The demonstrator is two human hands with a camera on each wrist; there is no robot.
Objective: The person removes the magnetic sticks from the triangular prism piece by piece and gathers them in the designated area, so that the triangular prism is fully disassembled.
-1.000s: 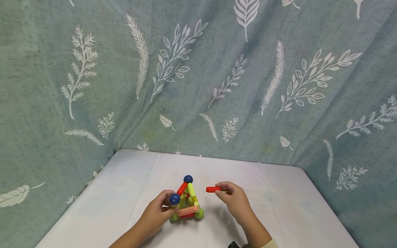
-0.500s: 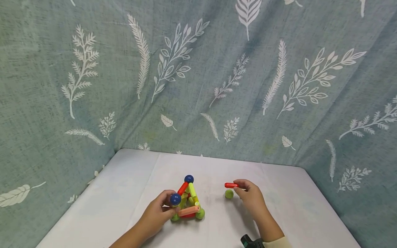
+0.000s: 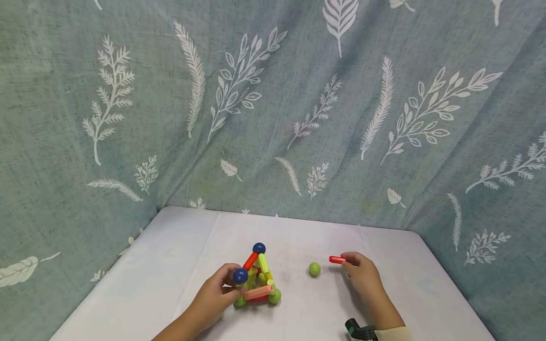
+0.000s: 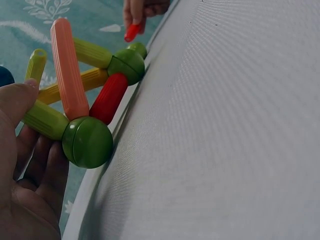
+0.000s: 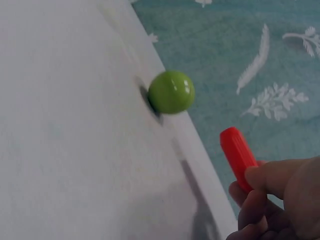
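Left grip (image 3: 215, 290), lower center of frame: I have it holding the rod-and-ball build (image 3: 258, 292), thumb and fingers round a lime rod (image 4: 46, 119). Right grip (image 3: 362, 274), lower right: pinching a short red rod (image 3: 337, 259) by one end, raised off the desk (image 3: 187, 237). Loose green ball (image 3: 314, 269) sits on the desk between them, touching neither.

Risks I'd flag: ball could roll off if the right grip or rod knocks it, being round and unpropped. Red rod could swivel or slip, pinched only at its end. Build could twist or come apart if the left grip squeezes or lifts unevenly. Salmon rod (image 4: 70, 70) looks likeliest to swing loose; I see no ball on its upper end.

No brands, labels or writing I can read; backdrop cloth (image 3: 256, 180) has leaf prints only.
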